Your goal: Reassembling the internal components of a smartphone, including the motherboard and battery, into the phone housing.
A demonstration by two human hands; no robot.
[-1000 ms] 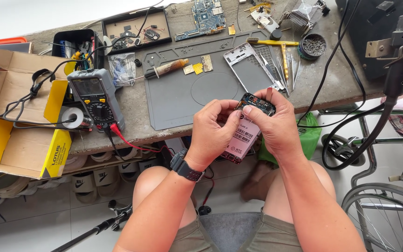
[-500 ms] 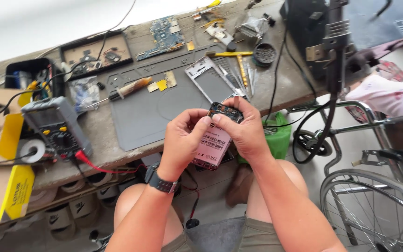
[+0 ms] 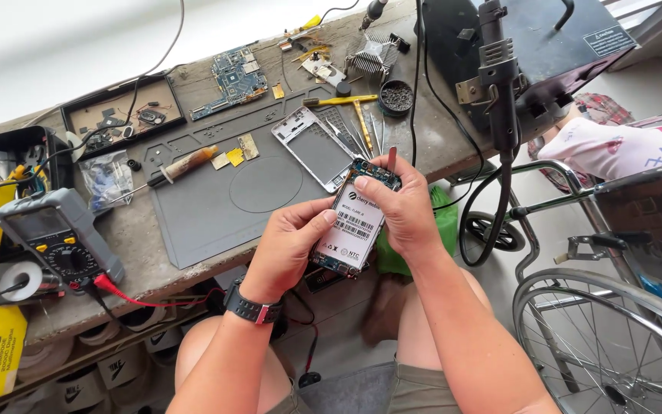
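Both of my hands hold an opened phone body [image 3: 352,226] with a white labelled battery and a blue circuit board at its top, in front of the workbench edge. My left hand [image 3: 289,245] grips its left side with the thumb on the label. My right hand [image 3: 401,207] clasps its right side and top, and a thin metal tool [image 3: 391,159] sticks up from its fingers. A black watch [image 3: 252,310] is on my left wrist.
A grey work mat [image 3: 216,207] covers the bench, with a silver phone frame [image 3: 312,146], a wooden-handled screwdriver [image 3: 181,164], tweezers, a blue circuit board [image 3: 231,80] and a parts tray [image 3: 120,115]. A multimeter [image 3: 59,241] sits left. A wheelchair [image 3: 607,307] stands right.
The phone has turned so its labelled back faces up and tilts toward me. The view has swung left and down, bringing the bench closer.
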